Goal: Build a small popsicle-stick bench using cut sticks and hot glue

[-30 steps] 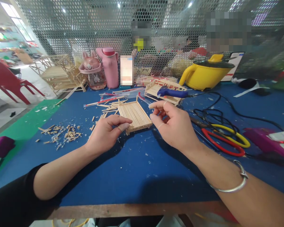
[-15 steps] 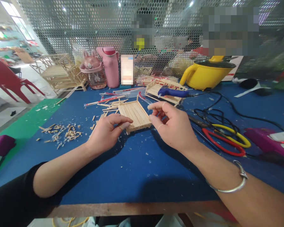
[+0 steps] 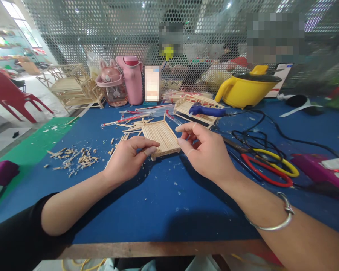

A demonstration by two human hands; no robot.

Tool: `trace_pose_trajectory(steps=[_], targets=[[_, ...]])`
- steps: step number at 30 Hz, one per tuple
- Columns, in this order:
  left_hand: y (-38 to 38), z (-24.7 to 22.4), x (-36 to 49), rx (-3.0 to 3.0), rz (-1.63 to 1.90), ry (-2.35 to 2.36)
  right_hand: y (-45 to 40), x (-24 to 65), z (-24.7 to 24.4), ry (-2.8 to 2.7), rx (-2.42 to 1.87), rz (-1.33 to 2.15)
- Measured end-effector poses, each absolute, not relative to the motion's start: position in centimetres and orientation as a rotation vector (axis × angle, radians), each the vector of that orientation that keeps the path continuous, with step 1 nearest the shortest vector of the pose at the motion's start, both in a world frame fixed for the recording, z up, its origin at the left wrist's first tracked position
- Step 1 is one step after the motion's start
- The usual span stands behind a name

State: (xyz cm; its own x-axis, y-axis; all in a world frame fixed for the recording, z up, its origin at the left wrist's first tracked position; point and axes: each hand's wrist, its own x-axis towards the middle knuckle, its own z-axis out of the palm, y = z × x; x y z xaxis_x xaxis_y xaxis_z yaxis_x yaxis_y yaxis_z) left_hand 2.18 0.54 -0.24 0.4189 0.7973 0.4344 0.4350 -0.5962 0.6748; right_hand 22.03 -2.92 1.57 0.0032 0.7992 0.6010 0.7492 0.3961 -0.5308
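Observation:
A small slatted platform of pale wooden sticks, with short posts at its far corners, rests on the blue tabletop. My left hand is at its near left corner, thumb and index finger closed around that corner. My right hand is beside the right edge, its fingers curled and a gap showing between thumb and index fingertips near the right corner. Nothing can be made out between them. Loose sticks lie behind the platform on the left. Another stick frame stands behind it, with a blue-handled tool on top.
Stick offcuts are heaped at left. Scissors with red and yellow handles and black cable lie at right, near a purple tool. Behind stand a pink bottle, a rabbit-eared jar, a phone and a yellow pot.
Both hands and the platform hold nearly the same places. The whole view has shifted very slightly.

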Motion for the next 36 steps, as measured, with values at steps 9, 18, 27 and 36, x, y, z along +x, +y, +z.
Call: trace_pose_trajectory(steps=[9, 18, 27, 36], targets=[[0.6, -0.1, 1.2, 1.935, 1.176, 1.165, -3.3, 22.6, 2.9, -1.581, -1.282, -0.008], [0.0, 0.3, 0.9, 2.188, 0.996, 1.199, -3.2, 23.1, 2.8, -1.616, -1.295, -0.088], [-0.1, -0.5, 1.1, 2.281, 0.830, 1.291, -1.5, 25.6, 2.9, -1.853, -1.473, 0.150], [-0.1, -0.8, 1.6, 2.306, 0.767, 1.314, -4.1, 20.7, 1.8, -2.185, -0.994, -0.141]])
